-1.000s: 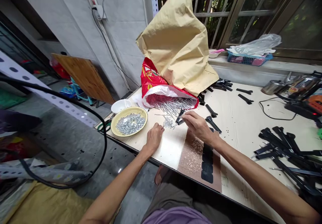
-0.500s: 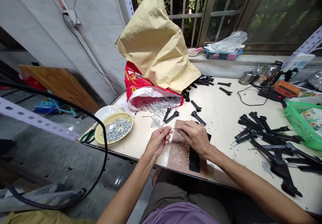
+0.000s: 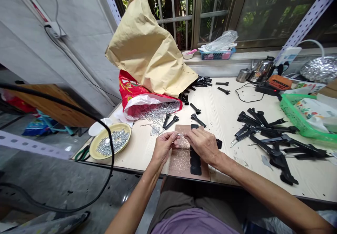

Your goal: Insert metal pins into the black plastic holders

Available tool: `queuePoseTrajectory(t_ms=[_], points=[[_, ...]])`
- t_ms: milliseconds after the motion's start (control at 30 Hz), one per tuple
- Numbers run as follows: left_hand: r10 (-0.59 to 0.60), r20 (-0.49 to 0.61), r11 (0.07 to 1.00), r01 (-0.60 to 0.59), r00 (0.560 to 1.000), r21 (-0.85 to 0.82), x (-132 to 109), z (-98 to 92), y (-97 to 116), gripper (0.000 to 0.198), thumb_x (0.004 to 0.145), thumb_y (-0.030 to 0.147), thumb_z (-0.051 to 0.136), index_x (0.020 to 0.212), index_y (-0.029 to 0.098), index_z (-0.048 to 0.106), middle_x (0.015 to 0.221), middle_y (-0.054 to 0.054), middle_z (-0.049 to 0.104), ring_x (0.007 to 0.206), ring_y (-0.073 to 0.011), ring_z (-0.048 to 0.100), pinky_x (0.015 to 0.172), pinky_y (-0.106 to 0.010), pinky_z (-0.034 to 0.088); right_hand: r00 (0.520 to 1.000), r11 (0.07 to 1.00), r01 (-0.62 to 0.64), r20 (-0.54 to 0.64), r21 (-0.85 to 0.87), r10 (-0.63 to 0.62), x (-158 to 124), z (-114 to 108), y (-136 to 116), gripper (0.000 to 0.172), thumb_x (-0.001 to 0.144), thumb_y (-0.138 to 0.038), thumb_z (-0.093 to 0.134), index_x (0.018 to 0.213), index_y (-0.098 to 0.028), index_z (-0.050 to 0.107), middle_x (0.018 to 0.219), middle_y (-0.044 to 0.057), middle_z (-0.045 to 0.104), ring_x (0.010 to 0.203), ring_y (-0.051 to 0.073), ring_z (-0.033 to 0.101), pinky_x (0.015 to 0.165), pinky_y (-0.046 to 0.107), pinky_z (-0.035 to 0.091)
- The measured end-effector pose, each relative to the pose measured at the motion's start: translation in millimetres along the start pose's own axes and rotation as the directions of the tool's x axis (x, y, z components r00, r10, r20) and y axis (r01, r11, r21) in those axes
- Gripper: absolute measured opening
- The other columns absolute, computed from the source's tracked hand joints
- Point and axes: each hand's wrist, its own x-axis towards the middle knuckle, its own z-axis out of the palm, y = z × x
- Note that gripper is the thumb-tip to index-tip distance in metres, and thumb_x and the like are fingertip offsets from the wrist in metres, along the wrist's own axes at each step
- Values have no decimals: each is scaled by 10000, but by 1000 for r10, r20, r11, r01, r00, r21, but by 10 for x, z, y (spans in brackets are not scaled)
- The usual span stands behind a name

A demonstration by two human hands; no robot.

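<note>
Near front edge of table (image 3: 221, 118), over one brown mat (image 3: 180, 165), left hand (image 3: 163, 146) and right hand (image 3: 204, 144) pinch one thin rod (image 3: 180, 134), probably metal. Two black pieces (image 3: 171, 123) just beyond left hand; one yellow bowl (image 3: 95, 152) leftward; table open ahead-right.

Things not fully seen

The thin metal piece (image 3: 180, 134) has its two ends covered by the left hand (image 3: 165, 146) and the right hand (image 3: 202, 144), so its full form cannot be told. The right hand also hides part of the black pads (image 3: 196, 167). The metal bits (image 3: 105, 144) are too small to distinguish. The tan sheet (image 3: 150, 48) covers the red bag's (image 3: 131, 86) upper part. The right edge cuts the green basket (image 3: 289, 116).
</note>
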Motion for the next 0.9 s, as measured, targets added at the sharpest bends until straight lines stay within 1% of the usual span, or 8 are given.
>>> queuePoseTrajectory(t_ms=[100, 167, 333, 400, 567, 633, 767, 900], points=[[79, 2, 991, -79, 997, 107, 3, 22, -29, 301, 678, 378, 741, 808, 111, 687, 633, 1, 621, 495, -68, 532, 523, -219, 502, 1000, 999, -7, -1, -34, 7, -46, 6, 15, 236, 959, -232, 408, 810, -189, 586, 731, 35, 599, 698, 155, 507, 628, 291, 289], [86, 10, 988, -86, 996, 125, 10, 37, -51, 292, 691, 371, 733, 815, 111, 687, 618, 6, 612, 495, -74, 541, 531, -223, 502, 1000, 999, -1, -2, -52, 1, -68, 8, 31, 225, 956, -223, 412, 817, -188, 584, 728, 36, 599, 702, 157, 508, 629, 293, 283], [-53, 50, 998, 54, 997, -31, 45, 78, -97, 344, 628, 373, 779, 823, 108, 680, 695, -15, 640, 504, -62, 526, 540, -223, 497, 1000, 999, -9, -8, -37, 9, -80, -7, 67, 241, 962, -222, 401, 814, -193, 590, 724, 25, 605, 690, 147, 515, 631, 290, 289], [-53, 47, 998, 55, 997, -31, 54, 89, -105, 329, 627, 372, 779, 791, 109, 669, 683, -11, 632, 496, -59, 520, 533, -217, 485, 999, 999, -39, 3, 4, 39, -78, -12, 77, 259, 966, -262, 402, 815, -190, 600, 727, 23, 611, 681, 141, 524, 627, 281, 299], [97, 24, 977, -99, 995, 189, 54, 108, -121, 280, 712, 380, 708, 821, 123, 682, 638, -1, 626, 513, -83, 549, 547, -211, 457, 986, 978, -158, 80, 134, 148, -92, 9, 115, 235, 952, -322, 433, 897, -193, 622, 806, 22, 643, 687, 127, 562, 608, 256, 330], [92, 22, 973, -94, 996, 212, 57, 118, -134, 282, 719, 394, 696, 805, 126, 680, 628, 2, 623, 494, -79, 532, 527, -207, 441, 984, 975, -166, 86, 149, 155, -101, 26, 131, 224, 948, -315, 440, 908, -194, 623, 825, 25, 647, 706, 130, 571, 622, 254, 338], [47, 26, 973, -52, 999, 227, 74, 127, -163, 299, 728, 425, 677, 718, 127, 649, 549, 16, 582, 447, -76, 496, 481, -199, 402, 990, 988, -127, 71, 83, 121, -123, 59, 149, 262, 954, -301, 420, 836, -184, 622, 767, 37, 634, 715, 146, 568, 637, 266, 328], [82, 12, 930, -81, 997, 358, 91, 110, -166, 280, 722, 409, 684, 742, 131, 665, 527, 14, 580, 469, -87, 510, 480, -191, 383, 980, 978, -159, 145, 135, 140, -153, 86, 169, 243, 957, -322, 407, 892, -189, 600, 796, 27, 629, 674, 128, 560, 600, 252, 328]])
